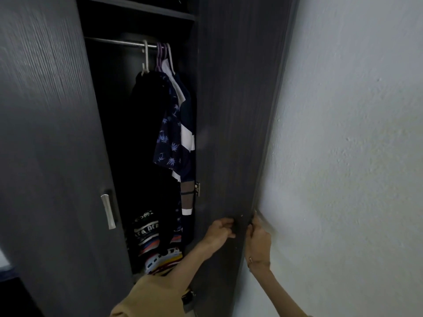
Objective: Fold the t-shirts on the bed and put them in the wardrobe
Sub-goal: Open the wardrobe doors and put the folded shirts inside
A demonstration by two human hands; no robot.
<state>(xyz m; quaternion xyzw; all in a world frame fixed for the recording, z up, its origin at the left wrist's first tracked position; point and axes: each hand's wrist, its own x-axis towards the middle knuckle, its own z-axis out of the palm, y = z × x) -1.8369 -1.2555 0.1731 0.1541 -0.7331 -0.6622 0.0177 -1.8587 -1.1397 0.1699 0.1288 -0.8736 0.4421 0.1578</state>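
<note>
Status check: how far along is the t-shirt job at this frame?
Done, it seems: a stack of folded shirts lies at the bottom of the open wardrobe, under the hanging clothes. In hand: both hands are on the open right door, the left hand on its inner face, the right hand at its edge by the wall. Left: the bed is out of view, so remaining shirts cannot be judged.

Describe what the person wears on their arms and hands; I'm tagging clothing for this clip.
The left arm has a tan sleeve ending near the elbow. The right hand is bare, with a thin bracelet at the wrist. No gloves on either hand.
</note>
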